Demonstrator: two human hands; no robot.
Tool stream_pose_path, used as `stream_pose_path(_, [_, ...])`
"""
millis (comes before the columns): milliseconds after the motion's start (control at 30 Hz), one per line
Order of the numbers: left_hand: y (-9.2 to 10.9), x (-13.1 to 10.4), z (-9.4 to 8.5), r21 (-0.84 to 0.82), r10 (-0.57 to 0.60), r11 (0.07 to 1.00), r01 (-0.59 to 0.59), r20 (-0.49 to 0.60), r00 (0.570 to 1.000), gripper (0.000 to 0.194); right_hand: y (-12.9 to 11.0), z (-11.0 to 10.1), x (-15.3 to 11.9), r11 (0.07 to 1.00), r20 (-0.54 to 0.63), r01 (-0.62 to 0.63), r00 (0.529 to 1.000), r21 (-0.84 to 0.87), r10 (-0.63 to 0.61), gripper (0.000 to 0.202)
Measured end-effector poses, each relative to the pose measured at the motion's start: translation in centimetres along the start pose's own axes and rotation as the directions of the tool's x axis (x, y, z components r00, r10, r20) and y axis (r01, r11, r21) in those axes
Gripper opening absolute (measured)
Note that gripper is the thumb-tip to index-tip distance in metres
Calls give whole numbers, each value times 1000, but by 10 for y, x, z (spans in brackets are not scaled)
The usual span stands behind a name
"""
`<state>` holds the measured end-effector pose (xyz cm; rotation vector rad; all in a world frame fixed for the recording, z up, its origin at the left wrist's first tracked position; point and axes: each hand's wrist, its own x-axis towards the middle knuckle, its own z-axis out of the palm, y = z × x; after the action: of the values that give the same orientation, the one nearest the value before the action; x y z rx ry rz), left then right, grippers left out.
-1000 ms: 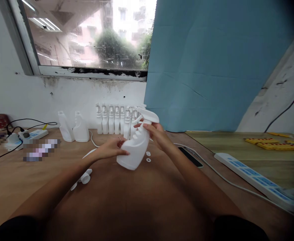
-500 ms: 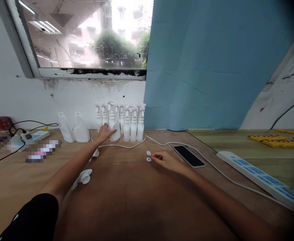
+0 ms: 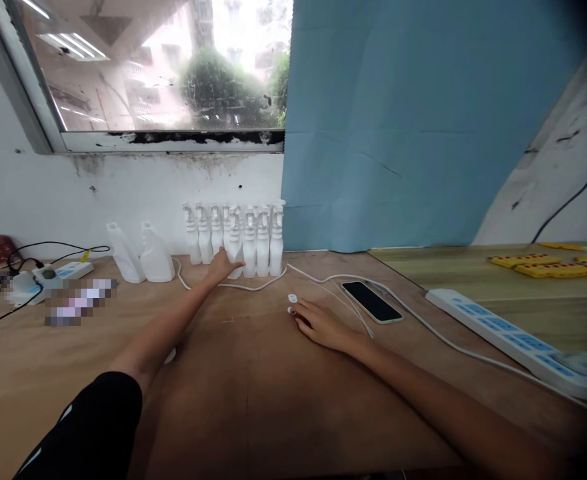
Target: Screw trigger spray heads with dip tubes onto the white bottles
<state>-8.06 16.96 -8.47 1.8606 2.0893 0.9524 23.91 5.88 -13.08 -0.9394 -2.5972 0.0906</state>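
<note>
My left hand [image 3: 225, 267] reaches out to a white spray bottle [image 3: 234, 241] at the front of a cluster against the wall. Its thumb lies across the front and its fingers go round the left side, partly hidden. The bottle stands upright with its trigger head on, among several similar spray bottles [image 3: 263, 243]. On the tabletop, my right hand [image 3: 321, 325] has loosely bent fingers, the thumb apart from them. Its fingertips touch or cover part of a small white ring [image 3: 290, 310]. Just beyond lies another small white disc [image 3: 292, 298].
Two white bottles without heads [image 3: 157, 257] stand at the left. A white trigger head [image 3: 170, 357] shows partly behind my left forearm. To the right are a phone [image 3: 372, 302], a white cable [image 3: 438, 337] and a power strip [image 3: 503, 333]. Yellow pieces [image 3: 558, 269] lie farther right.
The spray bottle in my left hand has gone from tilted to upright, closer to the other bottles. My right fingertips have moved over the nearer ring. The view has shifted slightly.
</note>
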Motion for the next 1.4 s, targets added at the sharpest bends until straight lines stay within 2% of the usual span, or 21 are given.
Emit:
stream_pose_path(167, [-5, 0, 1, -58, -44, 997, 51, 116, 992, 44, 4, 2, 0, 1000, -13, 14, 1000, 11, -14, 23])
stream_pose_path(300, [-5, -5, -7, -70, -28, 997, 40, 168, 985, 41, 4, 1, 0, 999, -35, 36, 999, 7, -35, 21])
stream_pose_path(400, [-7, -13, -24, -31, 6, 1000, -1, 195, 981, 47, 3, 1, 0, 1000, -37, 26, 999, 9, -25, 20])
stream_pose_path(533, [-22, -33, -65, 86, 60, 993, -86, 266, 962, 54, 4, 4, 0, 1000, -52, 16, 999, 4, -16, 22])
stream_pose_path(667, [-49, -71, -110, 214, 58, 965, -151, 387, 920, 54, 6, 8, 1, 1000, -92, 18, 996, 0, -18, 26])
stream_pose_path(833, [-78, -147, -149, 314, 19, 933, -176, 444, 896, 63, 4, 9, 2, 997, -128, 68, 990, 39, -62, 25])
stream_pose_path(900, [-90, -179, -157, 304, 13, 933, -192, 505, 863, 68, 2, 9, 2, 992, -150, 109, 984, 71, -97, 24])
stream_pose_path(933, [-96, -193, -159, 260, 32, 940, -220, 575, 817, 68, 1, 10, 3, 987, -165, 135, 979, 87, -119, 24])
stream_pose_path(967, [-100, -205, -158, 222, 51, 944, -246, 637, 770, 69, 0, 11, 4, 981, -186, 164, 972, 103, -143, 23])
stream_pose_path(1000, [-102, -214, -155, 197, 69, 945, -260, 658, 750, 71, -1, 12, 5, 974, -205, 195, 964, 119, -168, 22])
stream_pose_path(1100, [-94, -223, -133, 128, 201, 932, -338, 594, 779, 69, -3, 18, 9, 950, -229, 269, 946, 158, -230, 19])
stream_pose_path(1133, [-85, -220, -122, 75, 293, 909, -410, 584, 757, 66, -4, 19, 10, 944, -222, 284, 944, 169, -245, 19])
stream_pose_path(1167, [-74, -216, -109, 13, 386, 876, -482, 581, 717, 65, -5, 20, 11, 939, -207, 294, 944, 179, -256, 18])
stream_pose_path(1233, [-49, -204, -82, -100, 520, 816, -569, 557, 648, 64, -8, 19, 12, 930, -176, 311, 944, 198, -278, 17])
stream_pose_path(1333, [-15, -189, -40, -169, 598, 783, -599, 471, 649, 59, -10, 16, 10, 928, -154, 299, 950, 221, -270, 15])
stream_pose_path(1400, [1, -184, -19, -206, 627, 767, -607, 441, 642, 50, -10, 14, 9, 936, -161, 263, 960, 233, -230, 16])
